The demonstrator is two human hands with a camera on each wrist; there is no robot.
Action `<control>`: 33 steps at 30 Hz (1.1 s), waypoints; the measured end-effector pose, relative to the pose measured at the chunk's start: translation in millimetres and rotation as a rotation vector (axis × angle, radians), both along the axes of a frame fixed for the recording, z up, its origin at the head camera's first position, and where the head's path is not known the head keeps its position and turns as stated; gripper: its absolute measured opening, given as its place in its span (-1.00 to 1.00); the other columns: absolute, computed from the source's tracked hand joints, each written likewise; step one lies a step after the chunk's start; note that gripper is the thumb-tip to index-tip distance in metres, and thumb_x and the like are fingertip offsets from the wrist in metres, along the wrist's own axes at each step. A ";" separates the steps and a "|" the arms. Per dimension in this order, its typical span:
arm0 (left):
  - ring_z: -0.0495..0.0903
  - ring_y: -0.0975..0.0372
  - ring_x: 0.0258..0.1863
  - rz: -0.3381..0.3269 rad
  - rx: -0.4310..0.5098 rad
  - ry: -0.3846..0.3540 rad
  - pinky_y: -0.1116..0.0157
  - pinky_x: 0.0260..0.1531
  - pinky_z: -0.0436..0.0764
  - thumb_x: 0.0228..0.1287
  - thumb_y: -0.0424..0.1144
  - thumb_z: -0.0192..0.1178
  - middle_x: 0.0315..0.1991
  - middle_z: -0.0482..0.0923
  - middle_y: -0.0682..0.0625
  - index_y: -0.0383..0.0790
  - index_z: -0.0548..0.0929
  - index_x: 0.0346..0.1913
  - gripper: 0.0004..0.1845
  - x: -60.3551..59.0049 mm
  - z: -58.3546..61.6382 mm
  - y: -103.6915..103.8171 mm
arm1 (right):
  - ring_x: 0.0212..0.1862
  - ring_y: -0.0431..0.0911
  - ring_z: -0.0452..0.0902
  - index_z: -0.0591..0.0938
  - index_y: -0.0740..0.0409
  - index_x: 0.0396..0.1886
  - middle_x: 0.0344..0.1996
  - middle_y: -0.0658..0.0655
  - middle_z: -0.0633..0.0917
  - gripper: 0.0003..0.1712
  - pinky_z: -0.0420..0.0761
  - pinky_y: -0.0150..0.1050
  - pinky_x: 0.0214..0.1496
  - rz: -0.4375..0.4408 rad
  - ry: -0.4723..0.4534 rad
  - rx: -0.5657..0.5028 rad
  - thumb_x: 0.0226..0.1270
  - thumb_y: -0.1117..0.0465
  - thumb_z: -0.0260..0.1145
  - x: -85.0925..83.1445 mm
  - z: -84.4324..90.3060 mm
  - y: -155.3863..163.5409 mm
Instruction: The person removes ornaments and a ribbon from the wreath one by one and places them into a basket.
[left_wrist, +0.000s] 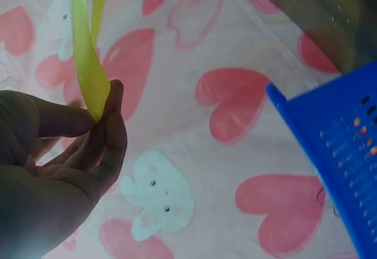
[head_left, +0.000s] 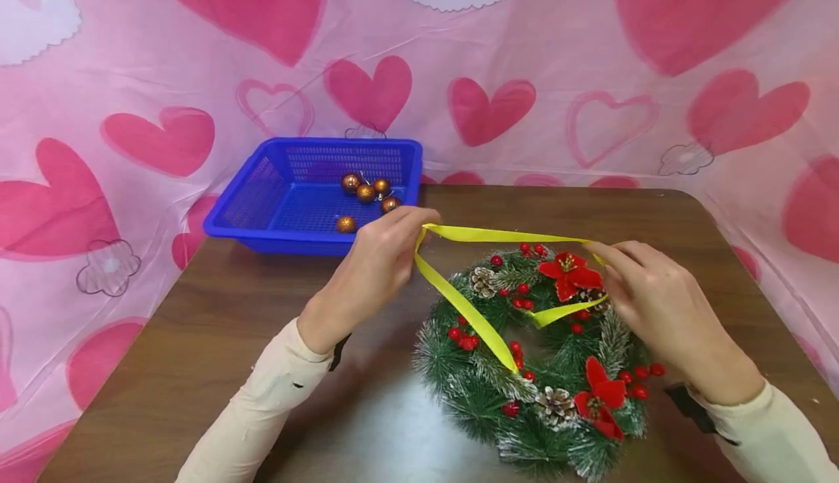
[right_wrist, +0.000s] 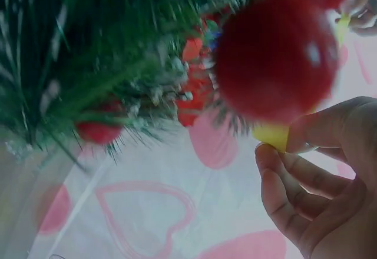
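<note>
A yellow ribbon (head_left: 501, 235) stretches between the two hands above the far side of a green wreath (head_left: 472, 395). My left hand (head_left: 387, 253) pinches it between thumb and fingers at a bend, and one length slants down to the wreath's middle. In the left wrist view the ribbon (left_wrist: 88, 53) folds at the fingertips. My right hand (head_left: 662, 301) pinches the ribbon at the wreath's upper right; a shorter piece runs back toward the centre. Red poinsettias (head_left: 570, 275), pinecones (head_left: 556, 404) and red berries (head_left: 464, 339) decorate the wreath. A large red berry (right_wrist: 277, 59) partly covers the ribbon in the right wrist view.
At the back left stands a blue plastic basket (head_left: 229, 228) holding several copper-coloured baubles (head_left: 365, 193). The brown wooden table (head_left: 197, 344) meets a pink heart-patterned cloth (head_left: 550, 24) behind it and at the sides.
</note>
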State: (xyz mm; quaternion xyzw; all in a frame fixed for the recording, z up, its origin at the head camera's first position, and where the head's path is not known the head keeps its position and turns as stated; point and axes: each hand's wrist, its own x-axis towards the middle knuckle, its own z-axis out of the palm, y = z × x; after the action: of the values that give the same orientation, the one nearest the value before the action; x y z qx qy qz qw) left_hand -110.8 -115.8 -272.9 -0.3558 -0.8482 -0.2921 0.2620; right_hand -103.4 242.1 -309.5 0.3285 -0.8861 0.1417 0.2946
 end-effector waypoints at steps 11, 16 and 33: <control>0.67 0.15 -0.22 0.155 -0.112 -0.100 0.22 -0.20 0.69 0.25 -0.66 0.07 -0.06 0.67 -0.16 -0.37 0.58 0.22 -0.52 8.9 4.6 -26.0 | -0.43 -0.14 0.45 0.58 0.28 0.22 -0.21 0.15 0.68 -0.51 0.39 -0.26 -0.42 0.122 0.010 -0.030 0.45 0.10 0.06 -15.6 23.9 -10.2; 0.62 0.19 -0.34 0.193 -0.059 -0.065 0.22 -0.27 0.66 0.24 -0.64 0.06 -0.06 0.64 -0.17 -0.38 0.54 0.26 -0.49 8.1 4.1 -36.2 | -0.44 -0.21 0.36 0.51 0.25 0.32 -0.18 0.10 0.67 -0.48 0.35 -0.39 -0.42 0.160 -0.027 0.010 0.43 0.15 0.17 -22.0 35.8 -21.8; 0.73 0.09 -0.11 0.324 0.242 0.169 0.29 -0.26 0.72 0.29 -0.50 0.22 0.12 0.59 -0.27 -0.49 0.47 0.28 -0.51 -7.4 25.6 -58.3 | -0.29 0.06 0.59 0.44 0.27 0.38 -0.17 0.23 0.67 -0.19 0.70 0.01 -0.24 0.301 -0.018 0.042 0.06 0.54 0.42 -49.9 71.0 -79.7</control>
State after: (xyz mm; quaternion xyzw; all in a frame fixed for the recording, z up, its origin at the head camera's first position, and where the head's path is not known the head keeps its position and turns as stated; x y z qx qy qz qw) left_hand -118.2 -174.0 -247.3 -0.2041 -0.8281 -0.3150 0.4165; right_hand -153.3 162.4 -238.6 0.4626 -0.8322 0.1688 0.2551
